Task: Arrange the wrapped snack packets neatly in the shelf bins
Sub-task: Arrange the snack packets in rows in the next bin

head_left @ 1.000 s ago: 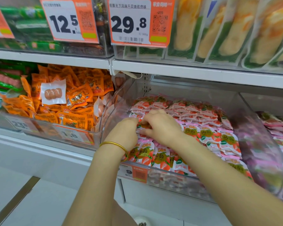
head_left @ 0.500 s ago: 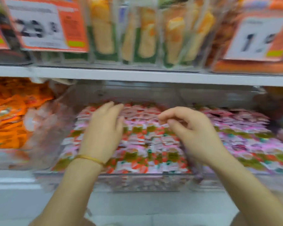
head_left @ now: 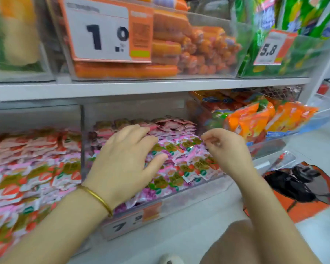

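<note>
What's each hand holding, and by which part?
Nothing, it seems. Left hand is spread flat over the packets; right hand hovers above them, fingers loosely curled, apparently empty.

A: Entry one, room above the left hand (head_left: pixel 126 161)?
B: An open gap is recorded between the pink packets (head_left: pixel 181 149) and the shelf board (head_left: pixel 160 85) overhead.
A: Entry two, left of that hand?
B: Passage is barred by a clear divider wall (head_left: pixel 82 130); packed packets are noted beyond it.
A: Entry three, between the hands?
B: Free air is listed over the packets.
A: Entry four, right of the right hand (head_left: pixel 229 149)?
B: Orange packs (head_left: pixel 250 119) are logged nearby, closing that side.
A: Entry five, beneath the wrists?
B: The front wall (head_left: pixel 189 199) of the bin, with a price tag (head_left: pixel 130 223), is met; entry is only possible over its edge.
</note>
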